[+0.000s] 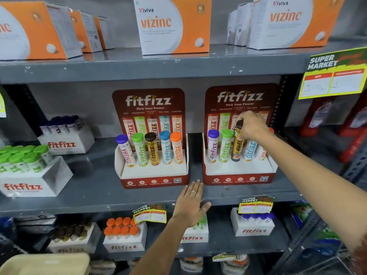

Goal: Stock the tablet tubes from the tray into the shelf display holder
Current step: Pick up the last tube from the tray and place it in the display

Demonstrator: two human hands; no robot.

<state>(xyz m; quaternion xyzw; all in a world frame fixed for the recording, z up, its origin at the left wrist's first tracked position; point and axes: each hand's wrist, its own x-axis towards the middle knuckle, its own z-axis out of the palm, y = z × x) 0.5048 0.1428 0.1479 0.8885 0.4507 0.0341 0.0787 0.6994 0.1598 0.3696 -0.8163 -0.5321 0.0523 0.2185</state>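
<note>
Two red fitfizz display holders stand side by side on the middle shelf. The left holder (154,176) carries a row of several upright tubes with purple, green, brown, blue and orange caps. In the right holder (239,171), my right hand (251,126) grips the dark cap of a yellow-and-black tube (237,147) standing in the middle slot, between a green-capped tube (225,147) and a blue tube (249,152). My left hand (191,204) lies flat and open on the shelf's front edge, holding nothing. A beige tray (45,263) shows at the bottom left corner.
White fitfizz boxes of green-capped tubes (25,161) and dark-capped tubes (63,133) sit left on the same shelf. Orange vizinc cartons (172,24) fill the shelf above. More tube boxes (124,235) sit on the lower shelf. A price tag (333,76) hangs at right.
</note>
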